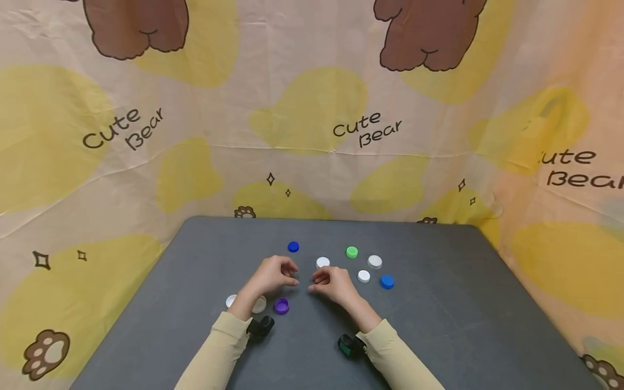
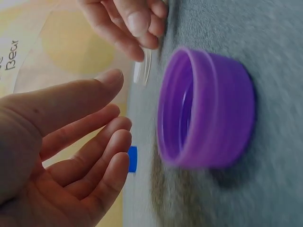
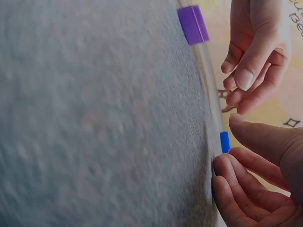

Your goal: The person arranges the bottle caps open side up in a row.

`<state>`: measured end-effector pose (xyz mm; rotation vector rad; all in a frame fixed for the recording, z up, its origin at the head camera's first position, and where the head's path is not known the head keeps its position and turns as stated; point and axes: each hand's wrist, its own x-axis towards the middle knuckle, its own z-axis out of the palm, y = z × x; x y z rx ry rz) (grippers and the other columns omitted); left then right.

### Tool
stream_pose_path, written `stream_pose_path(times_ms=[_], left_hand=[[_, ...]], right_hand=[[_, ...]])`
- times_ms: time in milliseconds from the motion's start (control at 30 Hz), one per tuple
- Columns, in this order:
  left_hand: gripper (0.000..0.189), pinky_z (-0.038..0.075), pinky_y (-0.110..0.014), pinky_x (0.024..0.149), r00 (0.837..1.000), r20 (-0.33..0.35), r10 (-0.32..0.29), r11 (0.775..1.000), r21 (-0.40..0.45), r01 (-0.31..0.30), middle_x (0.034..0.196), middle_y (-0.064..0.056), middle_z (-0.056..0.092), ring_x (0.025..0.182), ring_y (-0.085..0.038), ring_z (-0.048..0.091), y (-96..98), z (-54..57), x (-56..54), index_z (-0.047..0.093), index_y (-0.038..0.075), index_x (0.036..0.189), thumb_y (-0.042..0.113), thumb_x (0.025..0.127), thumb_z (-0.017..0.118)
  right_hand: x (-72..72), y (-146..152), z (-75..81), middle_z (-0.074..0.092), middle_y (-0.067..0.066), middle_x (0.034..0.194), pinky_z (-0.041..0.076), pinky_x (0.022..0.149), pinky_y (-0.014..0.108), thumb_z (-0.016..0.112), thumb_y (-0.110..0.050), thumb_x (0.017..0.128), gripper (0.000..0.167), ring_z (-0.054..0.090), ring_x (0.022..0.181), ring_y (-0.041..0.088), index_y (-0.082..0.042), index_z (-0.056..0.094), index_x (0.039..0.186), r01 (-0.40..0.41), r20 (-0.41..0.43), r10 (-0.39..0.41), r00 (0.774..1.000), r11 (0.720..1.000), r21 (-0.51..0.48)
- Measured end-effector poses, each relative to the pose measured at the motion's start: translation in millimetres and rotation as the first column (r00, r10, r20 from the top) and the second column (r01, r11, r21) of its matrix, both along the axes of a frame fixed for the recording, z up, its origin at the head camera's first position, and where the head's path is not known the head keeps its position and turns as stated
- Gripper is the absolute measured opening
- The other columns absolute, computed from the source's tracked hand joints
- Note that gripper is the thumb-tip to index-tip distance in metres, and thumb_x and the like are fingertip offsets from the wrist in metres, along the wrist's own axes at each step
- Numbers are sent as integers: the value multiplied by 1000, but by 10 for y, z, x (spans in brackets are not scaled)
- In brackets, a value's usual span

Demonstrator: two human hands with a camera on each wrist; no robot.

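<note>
A purple bottle cap [image 1: 281,306] is resting open side up on a gray table [image 1: 448,330] as a person is holding two bare hands beyond it. Slightly to the purple cap's left on its far side, the left hand [image 1: 274,274] is curving its fingers loosely, keeping a moderate gap between thumb and fingertips and gripping nothing. Beyond the purple cap and to its right, the right hand [image 1: 333,284] is also bending its fingers loosely, its thumb standing apart, and is gripping nothing. The hands are facing each other; whether either is touching the tabletop cannot be told.

A white cap [image 1: 322,262] is lying beyond the purple cap and to its right, just past the right hand's fingers. Near the purple cap's left side, a pale cap [image 1: 259,304] is sitting partly hidden by the left arm. Well beyond the purple cap, a dark blue cap [image 1: 293,247] is lying almost straight back. Farther to the purple cap's right, a green cap [image 1: 352,252] and a lighter blue cap [image 1: 387,281] are resting. A bear-print cloth [image 1: 302,108] is hanging behind everything, far beyond the purple cap.
</note>
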<state>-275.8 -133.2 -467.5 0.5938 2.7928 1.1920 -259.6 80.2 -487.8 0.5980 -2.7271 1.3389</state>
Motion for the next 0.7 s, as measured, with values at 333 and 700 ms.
stream_pose_path(times_ms=[333,700], left_hand=[[30,50,-28,68,1000,-26,2,1000,8,-2,82,-6,69,71,-9,60,212,12,-173,71,5,92,16,68,85],[29,50,-27,68,998,-52,18,1000,-21,-19,81,-5,70,69,-8,61,418,35,-359,71,6,88,17,67,86]], right_hand=[[-82,119,-2,72,11,83,55,65,26,83,-14,71,31,70,73,16,1,69,95,135,-1,-135,991,991,-11],[-158,170,-6,72,11,81,55,64,29,83,-11,70,31,70,72,19,1,68,95,281,-34,-281,959,960,-15]])
